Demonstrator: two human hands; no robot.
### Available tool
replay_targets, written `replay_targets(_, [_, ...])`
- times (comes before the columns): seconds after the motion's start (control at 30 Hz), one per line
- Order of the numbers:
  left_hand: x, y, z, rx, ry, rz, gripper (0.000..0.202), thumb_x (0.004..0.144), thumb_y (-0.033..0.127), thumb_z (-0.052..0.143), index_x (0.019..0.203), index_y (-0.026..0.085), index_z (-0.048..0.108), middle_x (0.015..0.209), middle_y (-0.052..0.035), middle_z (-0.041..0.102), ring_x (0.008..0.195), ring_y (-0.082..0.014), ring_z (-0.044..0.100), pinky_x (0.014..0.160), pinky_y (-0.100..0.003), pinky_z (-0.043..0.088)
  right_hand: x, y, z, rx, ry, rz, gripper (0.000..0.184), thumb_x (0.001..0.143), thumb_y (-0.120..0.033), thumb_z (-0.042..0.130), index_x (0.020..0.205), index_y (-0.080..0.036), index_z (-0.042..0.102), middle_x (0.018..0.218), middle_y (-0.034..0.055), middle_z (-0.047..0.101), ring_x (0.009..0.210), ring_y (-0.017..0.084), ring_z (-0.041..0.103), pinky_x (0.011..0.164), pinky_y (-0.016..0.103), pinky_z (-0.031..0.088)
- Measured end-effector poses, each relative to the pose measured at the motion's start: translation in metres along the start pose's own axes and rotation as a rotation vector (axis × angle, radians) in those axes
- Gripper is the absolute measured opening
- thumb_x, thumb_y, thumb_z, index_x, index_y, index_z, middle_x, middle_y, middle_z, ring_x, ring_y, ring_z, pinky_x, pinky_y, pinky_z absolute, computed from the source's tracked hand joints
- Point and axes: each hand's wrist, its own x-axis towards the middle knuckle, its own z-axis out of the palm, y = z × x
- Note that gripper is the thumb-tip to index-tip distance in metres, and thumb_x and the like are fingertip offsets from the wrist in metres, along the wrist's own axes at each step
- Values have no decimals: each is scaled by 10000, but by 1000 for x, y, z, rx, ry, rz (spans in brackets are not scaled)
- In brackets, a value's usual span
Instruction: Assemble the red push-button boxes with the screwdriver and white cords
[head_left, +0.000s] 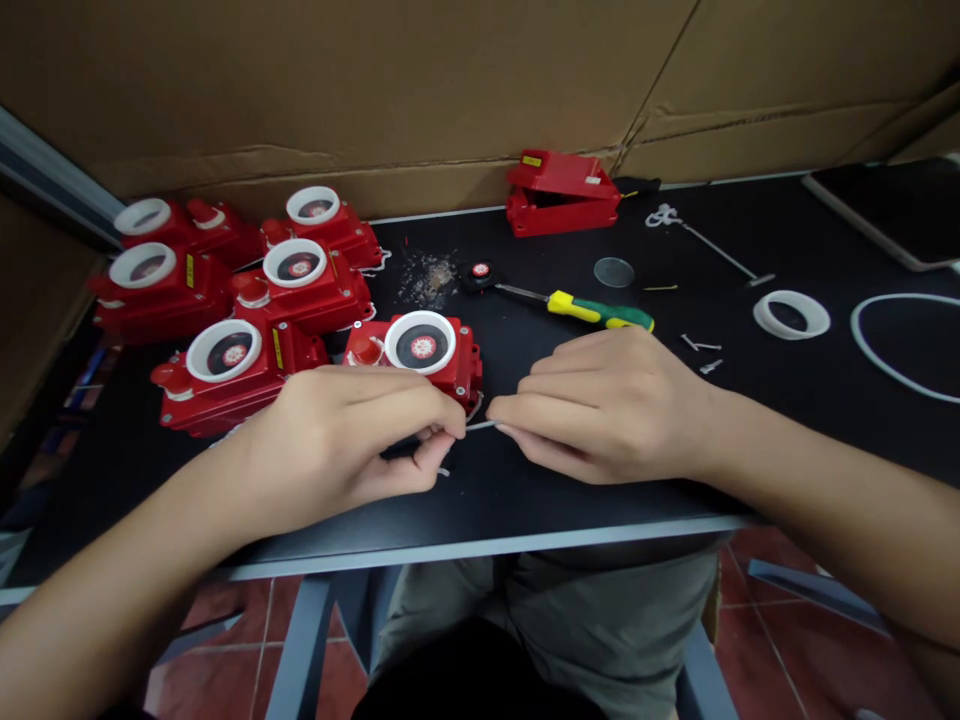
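My left hand (360,430) and my right hand (607,405) face each other over the near side of the table, fingers pinched. A short piece of thin white cord (481,426) spans the small gap between their fingertips. Just beyond them sits a red box (466,372) with a white ring around a dark round window and a red knob; my left hand partly covers its front. White cord also shows at that box's lower right corner; whether it joins the held piece, I cannot tell. A small white scrap (444,472) lies below my left fingertips.
Several similar red boxes (300,300) crowd the left. Behind my right hand lies a green-and-yellow screwdriver (592,309). An open red box (562,215) stands at the back. Rightward are a clear disc (614,271), a white ring (763,315), screws (699,343) and a cord loop (862,345).
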Motion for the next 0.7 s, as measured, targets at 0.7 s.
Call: replay_targets(0.7, [0, 1, 9, 56, -170, 0, 190, 970, 44, 576, 973, 202, 680, 835, 29, 708, 677, -107, 638, 683, -206, 486, -4, -1, 3, 106, -139, -54, 315, 1153, -203, 519, 913, -189, 723, 715, -22, 631, 619, 152, 513, 616, 350, 370])
